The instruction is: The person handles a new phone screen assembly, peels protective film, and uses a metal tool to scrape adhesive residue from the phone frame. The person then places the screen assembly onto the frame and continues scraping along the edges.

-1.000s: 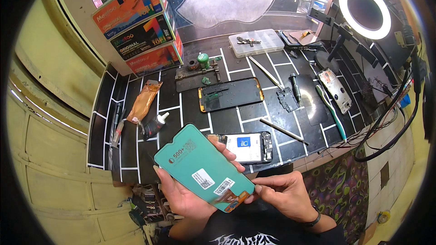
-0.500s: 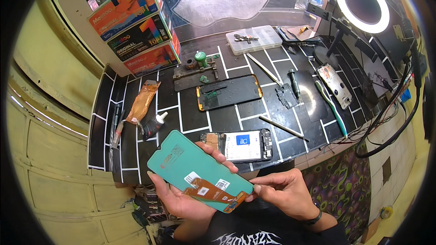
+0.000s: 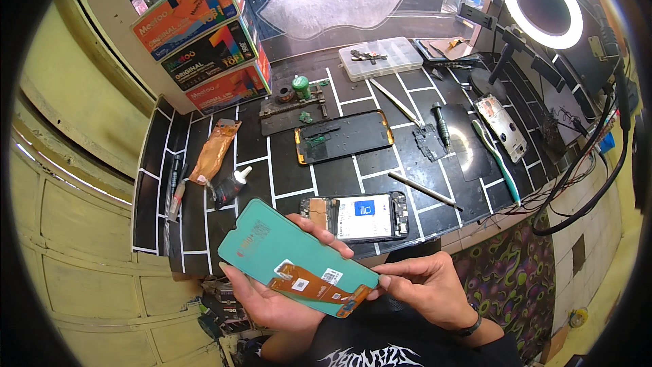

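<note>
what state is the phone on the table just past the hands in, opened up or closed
Opened up: the phone shows its white battery and copper-coloured patch bare, with no cover over them.

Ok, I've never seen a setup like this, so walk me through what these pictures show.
There is no machine here: a person's two bare hands do the work. A wide fisheye camera on the person's head looks down, so straight edges look bent. The left hand cradles a flat green phone-shaped panel with an orange-brown ribbon cable lying across its face. The right hand pinches the panel's lower right end. Beyond, on a black tabletop with white lines, lie an opened black phone with a white rectangular block inside, a black rectangular panel with orange corners, and a clear plastic box. A glowing white ring light stands at far right.
</note>
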Available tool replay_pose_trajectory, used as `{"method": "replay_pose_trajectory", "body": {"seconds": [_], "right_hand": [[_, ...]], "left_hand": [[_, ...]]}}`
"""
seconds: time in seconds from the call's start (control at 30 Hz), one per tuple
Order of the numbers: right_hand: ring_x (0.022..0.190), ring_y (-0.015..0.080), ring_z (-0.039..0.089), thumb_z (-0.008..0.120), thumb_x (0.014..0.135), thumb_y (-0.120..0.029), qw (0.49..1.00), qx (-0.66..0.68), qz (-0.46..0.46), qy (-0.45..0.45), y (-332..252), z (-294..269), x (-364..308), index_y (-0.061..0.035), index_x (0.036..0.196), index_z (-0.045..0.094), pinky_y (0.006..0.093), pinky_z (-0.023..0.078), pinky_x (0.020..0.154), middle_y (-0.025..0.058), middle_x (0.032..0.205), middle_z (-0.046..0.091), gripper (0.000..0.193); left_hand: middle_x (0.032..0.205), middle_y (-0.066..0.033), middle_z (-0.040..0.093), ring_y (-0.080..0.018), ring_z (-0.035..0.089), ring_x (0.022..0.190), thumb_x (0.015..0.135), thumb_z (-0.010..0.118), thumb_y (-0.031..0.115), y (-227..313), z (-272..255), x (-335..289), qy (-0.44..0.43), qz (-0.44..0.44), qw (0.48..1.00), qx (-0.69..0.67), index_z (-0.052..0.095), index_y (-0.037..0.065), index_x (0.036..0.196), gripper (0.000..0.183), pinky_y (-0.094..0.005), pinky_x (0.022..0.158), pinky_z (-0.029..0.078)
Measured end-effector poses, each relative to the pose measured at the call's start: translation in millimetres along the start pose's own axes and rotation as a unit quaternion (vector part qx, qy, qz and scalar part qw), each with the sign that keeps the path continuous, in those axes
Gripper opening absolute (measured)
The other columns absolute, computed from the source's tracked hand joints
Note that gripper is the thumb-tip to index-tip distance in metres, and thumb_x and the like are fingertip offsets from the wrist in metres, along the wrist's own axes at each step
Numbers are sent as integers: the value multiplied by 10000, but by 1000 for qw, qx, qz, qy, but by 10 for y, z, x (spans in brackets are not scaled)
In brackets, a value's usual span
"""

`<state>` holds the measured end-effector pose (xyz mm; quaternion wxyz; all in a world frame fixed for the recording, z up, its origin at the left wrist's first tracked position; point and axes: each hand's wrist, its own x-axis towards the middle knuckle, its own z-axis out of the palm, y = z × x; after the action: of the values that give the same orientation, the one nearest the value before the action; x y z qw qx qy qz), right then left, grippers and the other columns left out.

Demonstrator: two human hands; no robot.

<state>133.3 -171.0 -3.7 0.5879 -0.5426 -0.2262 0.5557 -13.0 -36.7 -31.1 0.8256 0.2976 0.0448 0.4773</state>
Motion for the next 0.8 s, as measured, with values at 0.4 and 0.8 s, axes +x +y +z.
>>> {"method": "replay_pose_trajectory", "body": {"seconds": [0.4, 0.8], "right_hand": [[923, 172, 745, 650, 976, 0, 1000, -2, -9, 1, 6, -8, 5, 116, 1186, 707, 266, 599, 863, 175, 991, 766, 247], [897, 166, 745, 672, 959, -12, 999, -46, -16, 9, 16, -27, 0, 112, 1161, 721, 270, 604, 836, 169, 972, 769, 241]], "left_hand": [[1292, -202, 543, -377, 624, 1097, 994, 266, 768, -17, 22, -3, 18, 5, 999, 32, 412, -22, 1457, 927, -593, 860, 553], [1286, -201, 540, -366, 620, 1101, 983, 284, 781, -43, -29, -28, 6, 12, 999, 36, 414, 9, 1464, 918, -606, 866, 553]]}}
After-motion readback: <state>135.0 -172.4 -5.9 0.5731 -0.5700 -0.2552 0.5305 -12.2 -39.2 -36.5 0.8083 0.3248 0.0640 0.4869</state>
